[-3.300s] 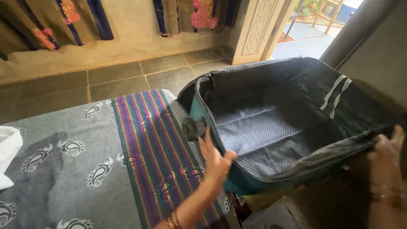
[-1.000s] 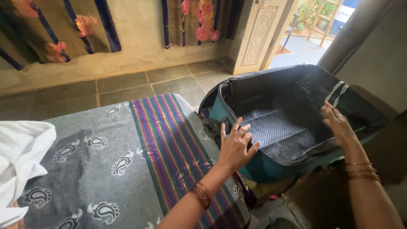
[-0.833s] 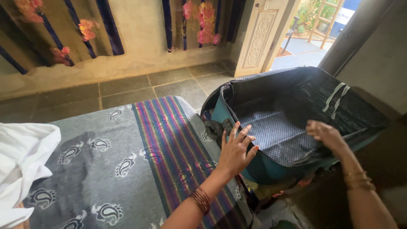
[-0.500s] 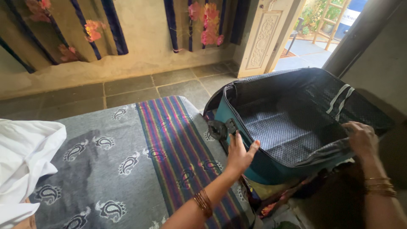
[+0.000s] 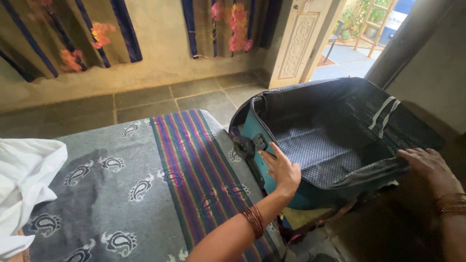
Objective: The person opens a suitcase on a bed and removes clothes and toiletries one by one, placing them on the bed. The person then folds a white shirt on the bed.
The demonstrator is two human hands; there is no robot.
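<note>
An open teal suitcase point(image 5: 252, 138) with a dark checked lining stands beside the bed, its lid tilted back. My left hand point(image 5: 280, 170) lies flat against its near teal wall, fingers spread, just right of a black wheel point(image 5: 241, 145). Bangles circle that wrist. My right hand point(image 5: 429, 165) rests on the right rim of the suitcase, fingers curled over the grey edge. Two white straps point(image 5: 383, 112) hang inside the lid. Nothing lies in the suitcase.
The bed has a grey paisley cover point(image 5: 97, 184) with a striped band point(image 5: 194, 160). White cloth point(image 5: 24, 179) lies at its left edge. Stone floor point(image 5: 160, 97), patterned curtains point(image 5: 111, 34) and an open doorway point(image 5: 349, 43) lie beyond.
My right hand came out of the suitcase's inside and settled on its right rim. My left hand stayed on the near wall, sliding slightly lower.
</note>
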